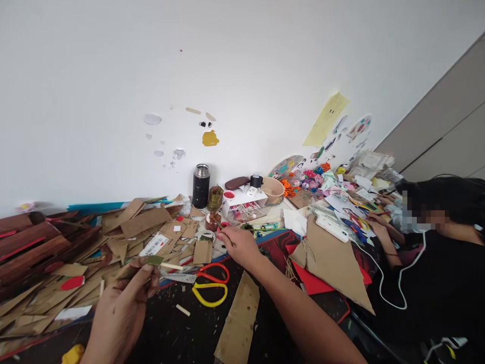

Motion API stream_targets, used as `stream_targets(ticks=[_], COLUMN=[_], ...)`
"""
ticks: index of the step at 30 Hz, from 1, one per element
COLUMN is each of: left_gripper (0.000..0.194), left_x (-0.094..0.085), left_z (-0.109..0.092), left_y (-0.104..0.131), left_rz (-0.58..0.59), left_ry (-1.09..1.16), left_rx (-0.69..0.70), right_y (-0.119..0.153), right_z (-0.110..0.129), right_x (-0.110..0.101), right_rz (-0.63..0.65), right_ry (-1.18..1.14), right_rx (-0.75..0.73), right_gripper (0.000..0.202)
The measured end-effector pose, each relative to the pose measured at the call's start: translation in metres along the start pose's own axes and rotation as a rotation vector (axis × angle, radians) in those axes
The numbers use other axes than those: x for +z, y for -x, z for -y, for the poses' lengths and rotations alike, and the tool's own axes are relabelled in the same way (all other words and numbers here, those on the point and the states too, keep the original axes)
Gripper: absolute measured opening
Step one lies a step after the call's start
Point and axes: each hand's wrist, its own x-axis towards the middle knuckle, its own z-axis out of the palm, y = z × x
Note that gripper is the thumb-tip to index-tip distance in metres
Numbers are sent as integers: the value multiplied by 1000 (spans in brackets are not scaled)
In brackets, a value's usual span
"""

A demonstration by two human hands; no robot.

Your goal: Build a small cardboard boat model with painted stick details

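My left hand (127, 298) is closed in a pinch on a small green-painted piece (154, 260), from which a pale stick (172, 266) juts to the right. Farther forward, my right hand (238, 245) is closed around a thin stick like a paintbrush, mostly hidden by the fingers. Its fingertips are by a small brown-stained cup (212, 221). Scissors (210, 283) with one red and one yellow handle lie between the hands. A short pale stick (183, 309) rests on the dark table near them.
Cardboard scraps (144, 222) are heaped at left beside brown painted pieces (41, 242). A black flask (201, 187) and a murky jar (215, 198) stand by the wall. Cardboard (240, 318) lies in front; a larger sheet (333, 263) is at right. Another person (435, 283) sits at far right.
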Motion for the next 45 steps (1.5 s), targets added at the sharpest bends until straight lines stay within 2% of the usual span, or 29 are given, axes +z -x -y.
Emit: stream_targets(ticks=[4,14,19,24,30,39,45], left_gripper=[45,55,55,53,51,47,48], left_x=[-2,-1,-1,-5,-8,-1,0], left_z=[3,1,3,8,9,4,2], left_y=[-1,0,0,-1,-3,1,2], left_rz=[-8,-19,-16,23,29,22,-4], left_ry=[-17,15,18,7,-9,-21,-16], left_rx=[13,-32,-19,-9,-9,2,-12], right_y=[2,2,8,1,1,1,3], right_z=[-3,1,-3,-1,-2,-2,4], right_x=[-5,1,-5,-5,3,-8,-5], right_rz=[-29,-24,-62,-136,-95,-72,-23], right_ry=[-28,-88,-97,-203,-119,-100,-102], right_rx=[-4,41,82,121,68,89,44], right_gripper=[22,16,29,36,28,24,18])
